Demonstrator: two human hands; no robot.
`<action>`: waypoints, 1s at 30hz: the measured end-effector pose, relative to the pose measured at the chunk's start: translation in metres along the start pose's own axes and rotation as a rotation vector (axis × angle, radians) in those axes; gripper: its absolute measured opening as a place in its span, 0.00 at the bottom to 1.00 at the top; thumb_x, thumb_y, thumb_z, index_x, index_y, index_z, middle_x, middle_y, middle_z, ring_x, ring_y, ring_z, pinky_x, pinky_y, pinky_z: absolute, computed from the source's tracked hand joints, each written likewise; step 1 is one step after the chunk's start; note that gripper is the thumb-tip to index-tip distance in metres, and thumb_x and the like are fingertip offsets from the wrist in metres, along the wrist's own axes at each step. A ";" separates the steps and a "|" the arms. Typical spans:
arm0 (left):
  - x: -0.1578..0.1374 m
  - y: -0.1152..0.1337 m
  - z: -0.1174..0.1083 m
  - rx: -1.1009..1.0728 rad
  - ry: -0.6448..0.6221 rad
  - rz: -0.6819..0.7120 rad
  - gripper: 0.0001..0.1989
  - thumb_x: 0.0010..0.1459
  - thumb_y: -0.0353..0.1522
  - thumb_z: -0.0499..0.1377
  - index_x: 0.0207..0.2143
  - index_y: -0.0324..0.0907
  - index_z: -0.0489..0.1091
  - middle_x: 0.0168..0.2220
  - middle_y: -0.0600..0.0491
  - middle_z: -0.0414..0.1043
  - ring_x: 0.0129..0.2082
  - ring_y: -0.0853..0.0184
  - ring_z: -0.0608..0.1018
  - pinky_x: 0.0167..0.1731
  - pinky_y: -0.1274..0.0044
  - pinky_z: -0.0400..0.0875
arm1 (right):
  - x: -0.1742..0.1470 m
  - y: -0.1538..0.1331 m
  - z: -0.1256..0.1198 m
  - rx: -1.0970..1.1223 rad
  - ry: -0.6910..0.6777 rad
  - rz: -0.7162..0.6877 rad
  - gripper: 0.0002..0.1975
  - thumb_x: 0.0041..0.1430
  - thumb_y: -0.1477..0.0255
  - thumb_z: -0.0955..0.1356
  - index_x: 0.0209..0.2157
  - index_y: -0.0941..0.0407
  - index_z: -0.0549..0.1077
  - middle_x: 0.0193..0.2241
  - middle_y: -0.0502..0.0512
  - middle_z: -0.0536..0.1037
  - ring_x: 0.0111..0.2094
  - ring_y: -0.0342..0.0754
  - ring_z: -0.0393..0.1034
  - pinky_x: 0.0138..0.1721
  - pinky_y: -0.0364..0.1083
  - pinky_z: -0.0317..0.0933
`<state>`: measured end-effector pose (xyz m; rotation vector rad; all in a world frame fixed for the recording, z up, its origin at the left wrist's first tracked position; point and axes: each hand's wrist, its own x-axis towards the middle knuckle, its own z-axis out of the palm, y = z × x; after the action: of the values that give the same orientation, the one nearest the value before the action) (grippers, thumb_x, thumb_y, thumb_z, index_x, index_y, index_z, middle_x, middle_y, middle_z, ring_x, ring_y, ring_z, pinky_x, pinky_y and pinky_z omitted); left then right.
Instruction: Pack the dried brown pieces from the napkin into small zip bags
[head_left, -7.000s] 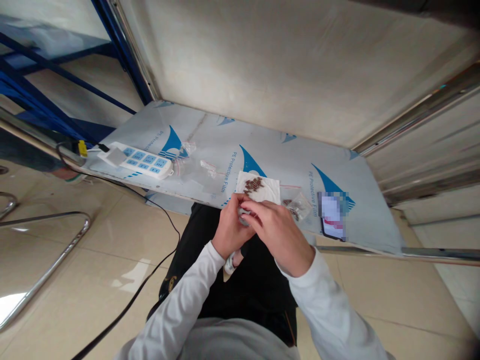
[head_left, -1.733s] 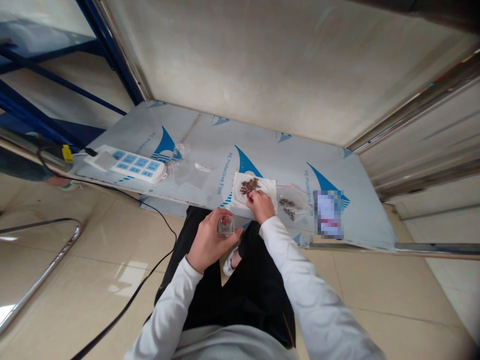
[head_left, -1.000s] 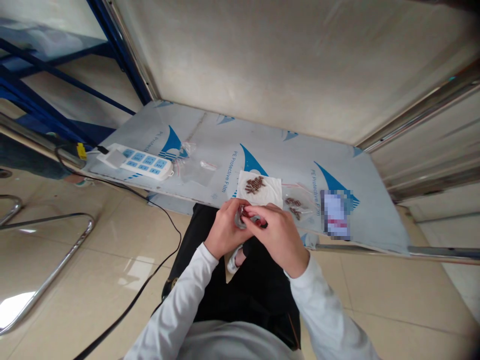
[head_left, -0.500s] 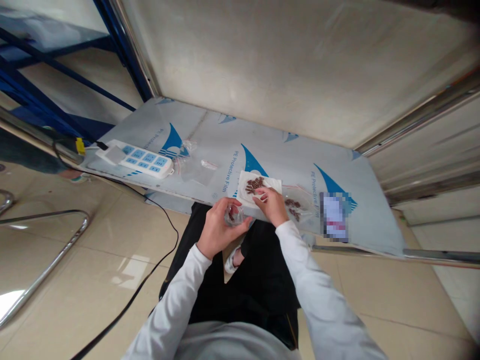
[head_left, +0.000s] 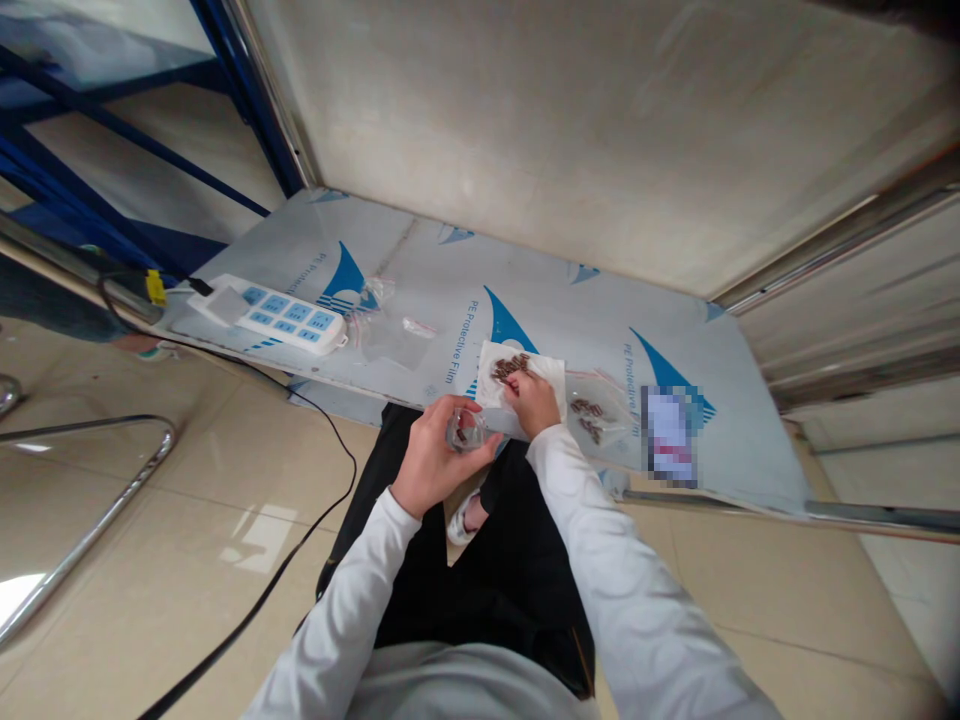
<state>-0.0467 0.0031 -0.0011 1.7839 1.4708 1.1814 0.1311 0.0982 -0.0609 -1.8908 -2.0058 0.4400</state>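
Fingers (head_left: 451, 402) of the left hand (head_left: 427, 460) curl round a small clear cup (head_left: 466, 430) with something brown inside, held just off the near edge of the desk (head_left: 420, 265). The right hand (head_left: 536, 403) has its fingers drawn narrow at the brown pieces (head_left: 508, 365) on a white tissue (head_left: 552, 372), though I cannot tell if they grip one; beside them lies a clear bag (head_left: 611, 418) of similar pieces.

Your right hand (head_left: 535, 404) covers part of the white cloth (head_left: 553, 370); whether it grips any brown pieces (head_left: 510, 365) is too small to tell
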 end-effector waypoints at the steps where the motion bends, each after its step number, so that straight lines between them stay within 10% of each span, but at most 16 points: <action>1: 0.000 0.000 0.000 0.000 -0.002 -0.001 0.17 0.49 0.38 0.65 0.38 0.41 0.67 0.29 0.55 0.71 0.30 0.67 0.75 0.34 0.77 0.69 | 0.000 0.000 -0.002 0.003 0.003 0.004 0.07 0.54 0.78 0.67 0.33 0.57 0.77 0.34 0.58 0.79 0.36 0.50 0.73 0.42 0.46 0.63; 10: 0.004 -0.001 0.004 -0.017 -0.017 -0.014 0.16 0.49 0.38 0.65 0.39 0.42 0.67 0.30 0.55 0.71 0.31 0.67 0.75 0.35 0.76 0.68 | -0.004 0.006 -0.030 0.218 0.132 0.046 0.08 0.54 0.71 0.68 0.35 0.59 0.78 0.31 0.58 0.81 0.30 0.48 0.75 0.38 0.47 0.68; 16: 0.009 0.005 0.017 -0.071 -0.027 0.023 0.16 0.48 0.38 0.65 0.38 0.42 0.67 0.30 0.55 0.71 0.31 0.67 0.75 0.35 0.76 0.68 | -0.056 -0.055 -0.078 0.835 0.187 0.065 0.14 0.51 0.63 0.72 0.35 0.58 0.78 0.32 0.56 0.81 0.30 0.47 0.75 0.32 0.45 0.69; 30: 0.013 0.029 0.017 -0.190 -0.050 0.096 0.15 0.48 0.34 0.65 0.38 0.42 0.67 0.36 0.52 0.74 0.35 0.66 0.75 0.38 0.76 0.69 | -0.090 -0.082 -0.129 0.087 0.032 -0.325 0.07 0.57 0.72 0.68 0.37 0.52 0.78 0.33 0.55 0.80 0.35 0.52 0.73 0.38 0.50 0.66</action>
<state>-0.0172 0.0100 0.0187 1.7562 1.2143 1.2695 0.1209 0.0013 0.0879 -1.4751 -2.1816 0.3973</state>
